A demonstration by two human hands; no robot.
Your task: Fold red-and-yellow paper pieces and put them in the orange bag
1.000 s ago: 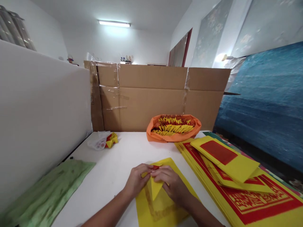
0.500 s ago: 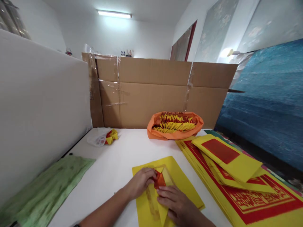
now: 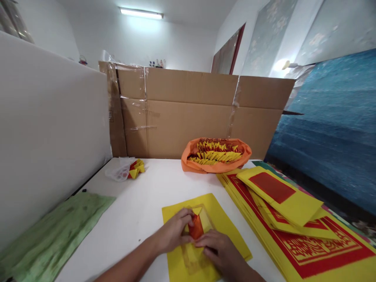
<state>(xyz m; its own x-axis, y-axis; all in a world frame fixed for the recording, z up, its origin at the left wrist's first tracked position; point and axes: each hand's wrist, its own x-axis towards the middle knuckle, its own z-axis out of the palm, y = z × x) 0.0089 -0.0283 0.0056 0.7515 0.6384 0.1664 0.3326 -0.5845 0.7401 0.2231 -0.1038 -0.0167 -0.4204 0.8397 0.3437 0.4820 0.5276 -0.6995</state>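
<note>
Left hand (image 3: 173, 232): bent, holding red paper (image 3: 197, 228) at left | right hand (image 3: 219, 247): bent, touching its near end, can't tell if pinching | both over yellow sheet (image 3: 230, 231)

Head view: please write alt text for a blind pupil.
The left hand holds a folded red piece over yellow paper; the right hand touches the piece's near end. Beyond is an orange bag of folded shapes; printed sheets lie right, a green cloth left.
</note>
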